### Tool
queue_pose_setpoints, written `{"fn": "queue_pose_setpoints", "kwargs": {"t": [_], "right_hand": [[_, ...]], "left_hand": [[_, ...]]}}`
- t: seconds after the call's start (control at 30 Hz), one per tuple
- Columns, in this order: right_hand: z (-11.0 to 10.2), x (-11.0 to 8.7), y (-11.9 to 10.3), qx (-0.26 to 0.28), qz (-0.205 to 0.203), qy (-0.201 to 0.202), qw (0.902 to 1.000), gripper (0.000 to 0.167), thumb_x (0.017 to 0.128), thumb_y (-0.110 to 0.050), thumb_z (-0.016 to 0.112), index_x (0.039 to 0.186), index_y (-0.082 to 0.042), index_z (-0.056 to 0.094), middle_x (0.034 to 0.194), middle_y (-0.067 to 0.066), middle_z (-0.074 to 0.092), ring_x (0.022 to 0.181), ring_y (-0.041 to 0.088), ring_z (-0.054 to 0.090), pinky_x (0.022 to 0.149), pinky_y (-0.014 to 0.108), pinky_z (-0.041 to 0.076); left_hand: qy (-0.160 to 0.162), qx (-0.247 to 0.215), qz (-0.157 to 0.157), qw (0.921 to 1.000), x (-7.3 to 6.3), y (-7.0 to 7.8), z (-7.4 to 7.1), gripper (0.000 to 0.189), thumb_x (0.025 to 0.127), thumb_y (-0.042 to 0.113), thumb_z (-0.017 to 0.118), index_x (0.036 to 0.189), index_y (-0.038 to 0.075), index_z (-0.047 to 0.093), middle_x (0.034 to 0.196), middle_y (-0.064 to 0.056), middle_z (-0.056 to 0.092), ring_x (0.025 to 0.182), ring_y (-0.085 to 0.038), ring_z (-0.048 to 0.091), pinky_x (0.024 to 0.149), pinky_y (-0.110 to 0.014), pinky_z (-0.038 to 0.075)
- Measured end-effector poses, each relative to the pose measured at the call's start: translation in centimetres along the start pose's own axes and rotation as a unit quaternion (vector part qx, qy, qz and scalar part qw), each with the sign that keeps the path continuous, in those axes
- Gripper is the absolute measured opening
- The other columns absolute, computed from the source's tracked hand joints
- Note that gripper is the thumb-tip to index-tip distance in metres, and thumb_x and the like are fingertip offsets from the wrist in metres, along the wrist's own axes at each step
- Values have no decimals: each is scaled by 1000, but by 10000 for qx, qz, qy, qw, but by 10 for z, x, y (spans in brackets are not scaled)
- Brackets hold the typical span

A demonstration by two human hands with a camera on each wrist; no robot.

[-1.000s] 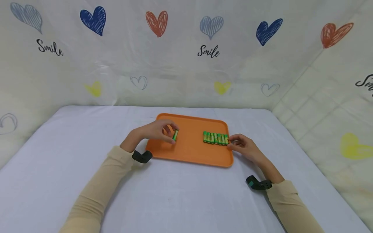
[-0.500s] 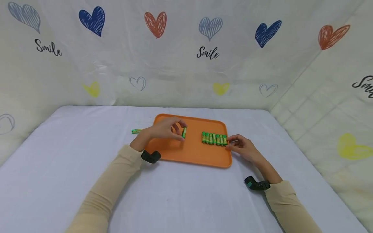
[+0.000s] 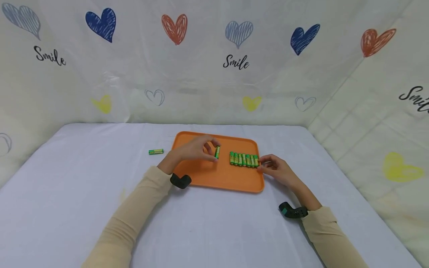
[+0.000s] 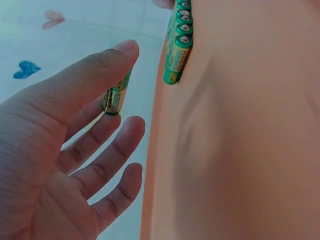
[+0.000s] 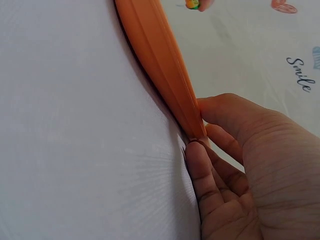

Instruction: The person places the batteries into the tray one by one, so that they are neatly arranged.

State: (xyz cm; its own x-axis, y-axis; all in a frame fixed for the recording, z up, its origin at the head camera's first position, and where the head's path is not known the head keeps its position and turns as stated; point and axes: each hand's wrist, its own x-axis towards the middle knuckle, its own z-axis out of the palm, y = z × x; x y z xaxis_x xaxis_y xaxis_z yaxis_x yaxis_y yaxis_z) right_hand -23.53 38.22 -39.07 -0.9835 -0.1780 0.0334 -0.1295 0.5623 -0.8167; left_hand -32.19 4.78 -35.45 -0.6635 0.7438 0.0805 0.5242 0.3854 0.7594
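My left hand (image 3: 197, 149) pinches a green-and-gold battery (image 3: 217, 152) between thumb and fingertips, above the middle of the orange tray (image 3: 214, 178). The left wrist view shows the thumb (image 4: 100, 72) along this battery (image 4: 115, 97), the other fingers spread loosely below. To its right, a row of several matching batteries (image 3: 244, 159) lies side by side in the tray. At the tray's right edge, my right hand (image 3: 278, 169) grips the rim, close beside the end battery. In the right wrist view, its thumb and fingers lie about the orange rim (image 5: 170, 75).
One more green battery (image 3: 156, 152) lies on the white tablecloth (image 3: 207, 227), left of the tray. A white backdrop (image 3: 201, 74) with printed hearts stands behind the table. Each wrist wears a dark strap device (image 3: 293, 211).
My left hand has carried its battery rightward across the tray toward the row. The battery left of the tray has come into sight from behind that arm. My right hand stays at the rim.
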Motion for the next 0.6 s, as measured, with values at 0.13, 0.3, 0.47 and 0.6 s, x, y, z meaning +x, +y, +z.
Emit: {"fn": "queue_pose_setpoints", "kwargs": {"t": [0.13, 0.3, 0.47, 0.6], "right_hand": [[0, 1, 0, 25, 11, -7, 10000, 41, 92, -19, 70, 123, 3, 56, 114, 19, 58, 89, 15, 55, 74, 19, 46], [-1, 0, -1, 35, 41, -6, 10000, 42, 92, -20, 70, 123, 2, 56, 115, 19, 58, 90, 16, 55, 74, 19, 46], [0, 0, -1, 65, 64, -9, 10000, 42, 92, -20, 70, 123, 2, 56, 114, 18, 58, 90, 16, 55, 74, 19, 46], [1, 1, -1, 43, 56, 6, 10000, 41, 91, -20, 70, 123, 2, 56, 113, 18, 59, 89, 16, 55, 75, 19, 46]], "left_hand": [[-21, -7, 7, 10000, 5, 0, 4, 57, 82, 24, 80, 130, 4, 55, 122, -2, 55, 94, -16, 60, 84, -30, 50], [-85, -91, -4, 9999, 11, 3, 8, 56, 82, 22, 81, 129, 4, 55, 125, -3, 55, 94, -18, 60, 84, -30, 51], [-133, -107, -67, 9998, 18, 1, 14, 56, 81, 24, 82, 127, 5, 56, 122, -4, 55, 94, -17, 60, 83, -28, 51], [-208, -94, -50, 9997, 23, 0, 18, 54, 81, 23, 81, 126, 5, 56, 118, -6, 55, 93, -18, 60, 84, -28, 51]]}}
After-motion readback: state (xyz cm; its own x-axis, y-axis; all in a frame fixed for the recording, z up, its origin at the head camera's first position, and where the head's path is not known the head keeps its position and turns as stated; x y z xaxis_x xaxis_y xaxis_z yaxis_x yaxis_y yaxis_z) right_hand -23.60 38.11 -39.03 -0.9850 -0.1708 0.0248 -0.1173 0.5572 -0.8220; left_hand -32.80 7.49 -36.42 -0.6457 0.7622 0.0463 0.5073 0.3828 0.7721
